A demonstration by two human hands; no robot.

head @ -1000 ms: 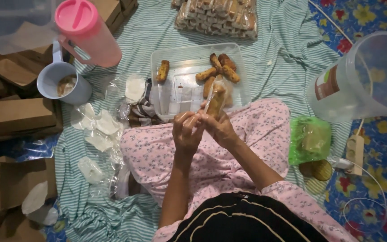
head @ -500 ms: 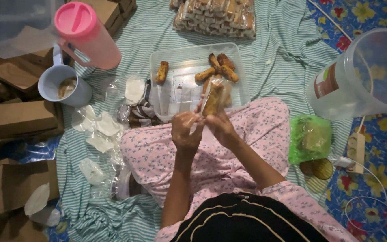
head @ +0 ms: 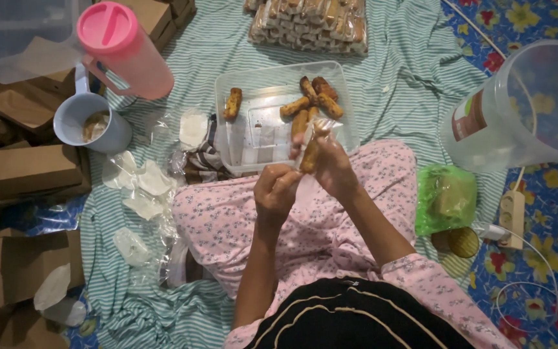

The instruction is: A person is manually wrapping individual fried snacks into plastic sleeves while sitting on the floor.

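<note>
fried roll (head: pixel 309 155) in right hand (head: pixel 334 169) grip

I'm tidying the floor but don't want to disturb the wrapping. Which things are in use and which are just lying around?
In use: left hand, right hand, fried roll in clear wrapper, clear tray, wrapped rolls, empty wrappers.

Lying about: pink jug, blue mug, cardboard boxes, green bag, power strip.

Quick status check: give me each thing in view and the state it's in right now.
Left hand: closed on the plastic sleeve's lower end.
Right hand: gripping the fried roll.
Fried roll: upright, partly inside a clear plastic sleeve.
Clear tray: lidless, several fried rolls inside.
Pink pitcher: lid on.
Blue mug: uncovered, something brownish inside.
Clear jug: tipped on its side.
</note>
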